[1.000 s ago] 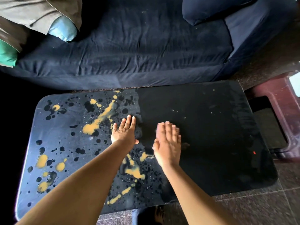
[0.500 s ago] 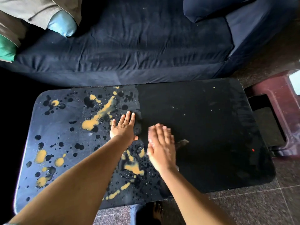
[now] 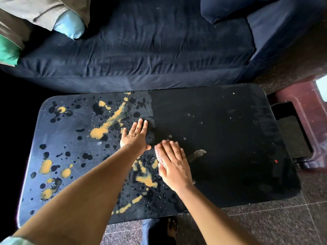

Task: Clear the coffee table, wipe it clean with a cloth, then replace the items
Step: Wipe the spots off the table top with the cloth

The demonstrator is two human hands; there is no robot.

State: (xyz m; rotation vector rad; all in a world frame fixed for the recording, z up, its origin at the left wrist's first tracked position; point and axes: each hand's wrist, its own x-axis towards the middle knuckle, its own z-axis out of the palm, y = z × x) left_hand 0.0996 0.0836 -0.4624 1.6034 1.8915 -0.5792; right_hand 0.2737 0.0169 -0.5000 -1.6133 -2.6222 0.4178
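Note:
The dark coffee table (image 3: 230,131) fills the middle of the view. Its left half carries yellow and black splatter marks (image 3: 109,122), and its right half looks plain dark. My left hand (image 3: 135,137) lies flat on the tabletop with its fingers spread and nothing under it. Just to its right, my right hand (image 3: 174,165) presses palm-down on a red-and-white checked cloth (image 3: 158,153). Only the cloth's left edge shows beside my fingers; a pale grey scrap (image 3: 197,153) sticks out on the hand's other side.
A navy sofa (image 3: 150,50) runs along the table's far edge, with a navy cushion (image 3: 221,9) on it, a light blue pillow (image 3: 69,25) and a green one (image 3: 7,52). Dark red furniture (image 3: 304,110) stands at the right. My bare foot (image 3: 171,228) is on the tiled floor.
My right hand has slid a little to the left and nearer to me across the tabletop, and the cloth's checked edge now shows beside it. My left hand has stayed put.

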